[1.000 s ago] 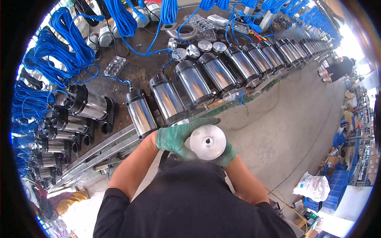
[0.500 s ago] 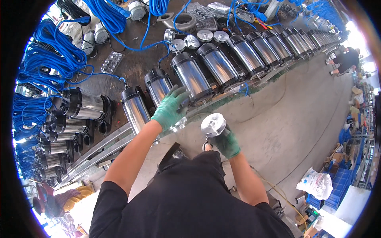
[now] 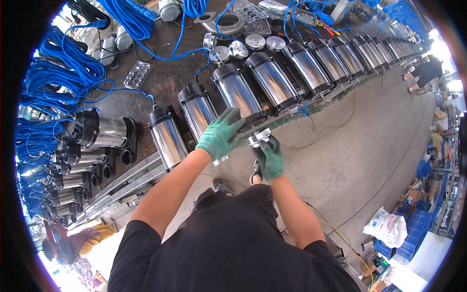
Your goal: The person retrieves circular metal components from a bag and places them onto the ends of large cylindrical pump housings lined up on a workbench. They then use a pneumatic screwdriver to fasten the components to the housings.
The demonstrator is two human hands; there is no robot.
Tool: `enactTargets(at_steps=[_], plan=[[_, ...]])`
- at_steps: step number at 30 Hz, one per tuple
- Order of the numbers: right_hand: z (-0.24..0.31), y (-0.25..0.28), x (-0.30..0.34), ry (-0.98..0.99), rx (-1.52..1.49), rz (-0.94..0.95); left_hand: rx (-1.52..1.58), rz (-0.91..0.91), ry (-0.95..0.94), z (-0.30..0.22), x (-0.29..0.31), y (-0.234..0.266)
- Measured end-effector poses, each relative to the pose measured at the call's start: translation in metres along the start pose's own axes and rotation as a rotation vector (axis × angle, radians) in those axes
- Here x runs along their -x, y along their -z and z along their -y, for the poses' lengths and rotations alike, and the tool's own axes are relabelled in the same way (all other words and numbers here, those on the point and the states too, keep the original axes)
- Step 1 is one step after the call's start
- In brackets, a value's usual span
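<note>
In my right hand [image 3: 270, 158], gloved in green, is a round silvery metal disc [image 3: 259, 138] with a raised rim. The fingers are closed on its underside, and it is tilted nearly edge-on, just below the lower end of a shiny cylindrical pump motor [image 3: 237, 93]. A thin shaft shows between that motor and the disc. My left hand [image 3: 220, 135], also gloved, has its fingers stretched out by the lower end of the same motor; whether they touch it I cannot tell. Left of it lies another steel motor [image 3: 197, 111].
A long row of similar motors [image 3: 311, 68] lies along the bench edge. Farther back are loose metal discs [image 3: 255, 42], a cast housing [image 3: 229, 25], a plastic tray [image 3: 137, 74] and coiled blue cables [image 3: 68, 53]. A person [image 3: 426, 73] is at the far right.
My right hand has raised the disc towards the motor's end and turned it from face-on to nearly edge-on. The left hand has moved right and slightly down.
</note>
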State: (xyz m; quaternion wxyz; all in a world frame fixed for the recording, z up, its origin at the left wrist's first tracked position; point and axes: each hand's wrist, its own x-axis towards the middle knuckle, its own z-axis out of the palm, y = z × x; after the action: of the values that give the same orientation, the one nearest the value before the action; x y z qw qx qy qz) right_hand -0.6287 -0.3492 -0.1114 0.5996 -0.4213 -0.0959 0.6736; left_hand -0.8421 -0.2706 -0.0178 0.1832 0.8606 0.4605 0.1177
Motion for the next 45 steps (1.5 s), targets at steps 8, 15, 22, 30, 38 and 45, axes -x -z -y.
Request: enactTargets(at_steps=[8, 15, 22, 30, 38, 45], plan=[[-0.022, 0.003, -0.028, 0.382, 0.516, -0.013, 0.004, -0.042, -0.019, 0.005, 0.002, -0.005], [0.002, -0.012, -0.027, -0.030, 0.125, -0.035, -0.015, -0.004, 0.002, 0.009, 0.004, -0.005], [-0.004, -0.018, -0.023, 0.053, 0.184, -0.046, -0.014, -0.007, 0.004, 0.008, 0.003, -0.003], [0.041, 0.013, -0.041, -0.216, 0.528, 0.057, 0.001, 0.001, 0.019, 0.004, 0.000, 0.000], [0.171, -0.196, -0.171, 0.901, 1.654, 0.371, 0.021, -0.078, 0.037, 0.005, -0.001, 0.002], [0.098, -0.247, -0.362, 0.514, 2.253, 0.386, 0.056, 0.014, 0.055, 0.001, -0.013, 0.013]])
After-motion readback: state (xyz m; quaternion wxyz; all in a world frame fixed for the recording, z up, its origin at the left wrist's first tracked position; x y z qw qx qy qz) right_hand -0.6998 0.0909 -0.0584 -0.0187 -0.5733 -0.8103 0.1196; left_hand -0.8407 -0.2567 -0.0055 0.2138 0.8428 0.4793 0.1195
